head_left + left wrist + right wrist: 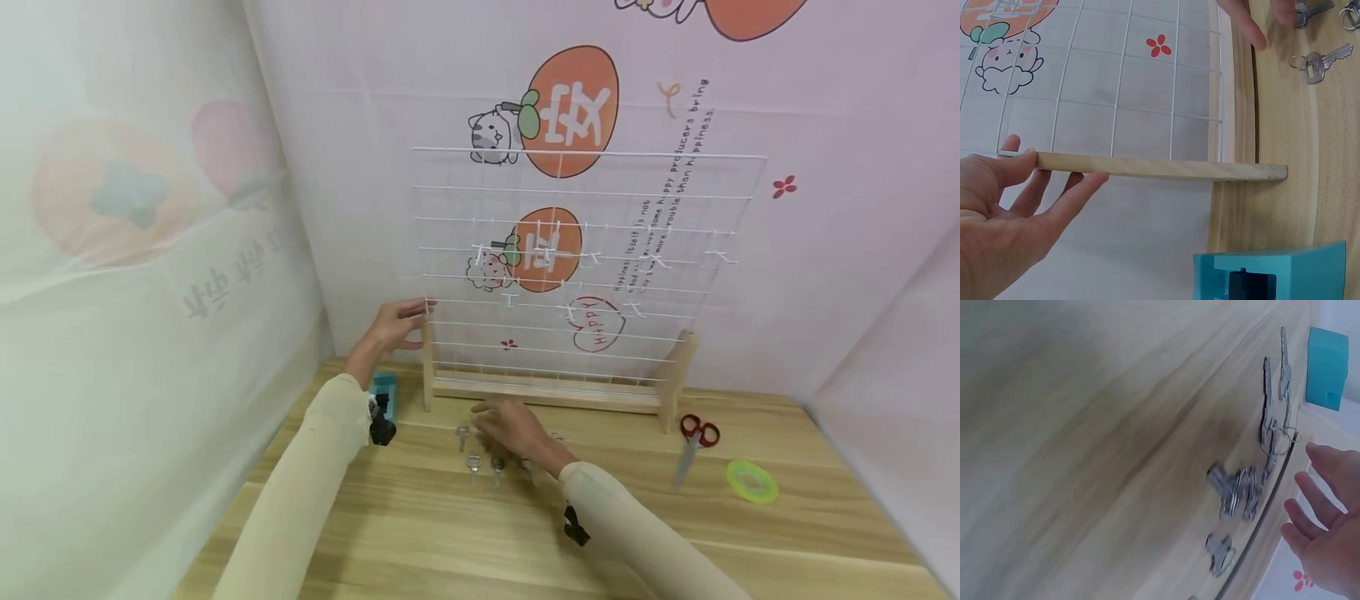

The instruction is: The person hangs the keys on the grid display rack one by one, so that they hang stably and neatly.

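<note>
A white wire grid [588, 153] stands upright in a wooden stand [555, 396] at the back of the table. My left hand [388, 327] grips the top of the stand's left post [1160, 168], thumb on one side and fingers on the other, at the grid's edge. Just in front of the stand's base, my right hand [512, 425] hovers over the table with fingers spread and loosely bent, holding nothing. Beneath and beside it lie several metal keys [473, 465] with small rings; one key [1315, 66] shows clearly in the left wrist view.
White hooks [656, 259] hang on the grid's wires. Behind the left post sits a teal box [1319, 269]. Red-handled scissors [686, 463] and a yellow-green ring [737, 482] lie at the right. Printed white cloth [360, 208] encloses the table's back and sides.
</note>
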The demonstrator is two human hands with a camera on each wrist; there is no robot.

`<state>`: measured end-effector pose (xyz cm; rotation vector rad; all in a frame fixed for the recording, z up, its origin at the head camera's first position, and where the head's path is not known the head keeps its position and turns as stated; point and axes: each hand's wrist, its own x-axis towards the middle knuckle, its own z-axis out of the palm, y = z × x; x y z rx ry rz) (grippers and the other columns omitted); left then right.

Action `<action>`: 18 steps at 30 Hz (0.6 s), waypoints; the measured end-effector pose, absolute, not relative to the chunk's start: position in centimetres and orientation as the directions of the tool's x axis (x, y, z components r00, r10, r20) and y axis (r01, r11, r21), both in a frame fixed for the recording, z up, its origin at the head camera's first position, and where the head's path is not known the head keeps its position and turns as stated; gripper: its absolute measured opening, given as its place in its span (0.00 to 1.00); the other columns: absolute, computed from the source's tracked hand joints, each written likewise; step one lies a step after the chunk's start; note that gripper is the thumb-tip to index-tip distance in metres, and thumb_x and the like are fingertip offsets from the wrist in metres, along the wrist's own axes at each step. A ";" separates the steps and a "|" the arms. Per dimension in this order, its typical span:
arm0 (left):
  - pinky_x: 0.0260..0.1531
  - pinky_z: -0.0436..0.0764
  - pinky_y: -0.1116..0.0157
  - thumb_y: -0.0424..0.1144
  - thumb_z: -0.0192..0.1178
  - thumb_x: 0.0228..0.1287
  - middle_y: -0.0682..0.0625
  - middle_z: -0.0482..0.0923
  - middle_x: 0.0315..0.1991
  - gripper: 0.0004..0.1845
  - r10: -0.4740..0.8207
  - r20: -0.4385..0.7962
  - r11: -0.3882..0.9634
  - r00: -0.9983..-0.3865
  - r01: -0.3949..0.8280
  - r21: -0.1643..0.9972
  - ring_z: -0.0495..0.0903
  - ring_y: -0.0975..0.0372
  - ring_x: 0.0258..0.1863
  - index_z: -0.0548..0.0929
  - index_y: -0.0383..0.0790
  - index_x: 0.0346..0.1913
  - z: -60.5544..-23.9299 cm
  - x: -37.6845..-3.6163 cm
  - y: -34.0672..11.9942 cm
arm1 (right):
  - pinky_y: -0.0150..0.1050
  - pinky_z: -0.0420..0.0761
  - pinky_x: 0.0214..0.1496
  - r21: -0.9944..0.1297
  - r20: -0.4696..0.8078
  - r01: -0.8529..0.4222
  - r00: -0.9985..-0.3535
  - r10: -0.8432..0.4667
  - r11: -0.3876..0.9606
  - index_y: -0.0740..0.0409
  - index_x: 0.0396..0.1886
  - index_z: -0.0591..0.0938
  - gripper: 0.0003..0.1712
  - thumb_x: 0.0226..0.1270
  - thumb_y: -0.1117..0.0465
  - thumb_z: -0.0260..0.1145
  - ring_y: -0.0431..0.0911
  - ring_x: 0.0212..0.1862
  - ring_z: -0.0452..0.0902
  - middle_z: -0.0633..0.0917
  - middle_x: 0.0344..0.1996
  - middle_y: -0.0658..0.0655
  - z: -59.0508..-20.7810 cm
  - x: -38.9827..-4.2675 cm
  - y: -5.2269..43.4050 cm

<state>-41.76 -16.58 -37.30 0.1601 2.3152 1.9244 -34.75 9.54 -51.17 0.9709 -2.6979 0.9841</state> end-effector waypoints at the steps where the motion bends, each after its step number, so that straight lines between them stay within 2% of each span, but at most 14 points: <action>1: 0.61 0.79 0.41 0.30 0.53 0.81 0.40 0.64 0.78 0.24 0.164 -0.026 0.182 -0.986 0.004 0.983 0.68 0.46 0.74 0.74 0.42 0.75 -37.3 -41.8 -16.5 | 0.55 0.86 0.56 -0.550 0.297 -0.597 -0.794 -0.531 0.585 0.66 0.53 0.87 0.13 0.72 0.67 0.70 0.59 0.54 0.86 0.87 0.54 0.64 -51.2 -34.9 9.3; 6: 0.60 0.80 0.42 0.30 0.54 0.81 0.41 0.65 0.77 0.23 0.152 -0.034 0.169 -0.988 -0.008 0.986 0.69 0.46 0.73 0.76 0.42 0.73 -37.4 -41.8 -16.3 | 0.45 0.89 0.49 -0.541 0.229 -0.558 -0.818 -0.529 0.629 0.62 0.52 0.89 0.11 0.73 0.65 0.70 0.51 0.47 0.89 0.89 0.51 0.60 -51.6 -35.5 8.3; 11: 0.59 0.82 0.43 0.31 0.54 0.81 0.42 0.66 0.77 0.22 0.136 -0.047 0.172 -0.990 -0.023 0.985 0.70 0.47 0.72 0.78 0.44 0.72 -37.3 -41.8 -16.3 | 0.36 0.88 0.40 -0.512 0.198 -0.538 -0.832 -0.518 0.670 0.57 0.45 0.92 0.07 0.72 0.63 0.72 0.41 0.38 0.87 0.92 0.44 0.54 -52.1 -35.8 7.4; 14: 0.59 0.82 0.44 0.31 0.54 0.81 0.43 0.67 0.77 0.22 0.133 -0.051 0.173 -0.990 -0.027 0.985 0.70 0.47 0.72 0.77 0.45 0.73 -37.3 -41.9 -16.4 | 0.36 0.87 0.40 -0.508 0.207 -0.527 -0.842 -0.498 0.681 0.55 0.41 0.93 0.05 0.69 0.63 0.74 0.41 0.38 0.87 0.92 0.41 0.52 -52.1 -35.7 7.2; 18: 0.59 0.82 0.44 0.30 0.54 0.80 0.43 0.67 0.77 0.22 0.126 -0.054 0.173 -0.991 -0.032 0.984 0.70 0.47 0.72 0.78 0.45 0.72 -37.3 -41.9 -16.5 | 0.40 0.88 0.45 -0.513 0.219 -0.515 -0.852 -0.476 0.687 0.53 0.40 0.94 0.04 0.69 0.61 0.75 0.43 0.42 0.88 0.92 0.39 0.49 -51.9 -35.6 7.3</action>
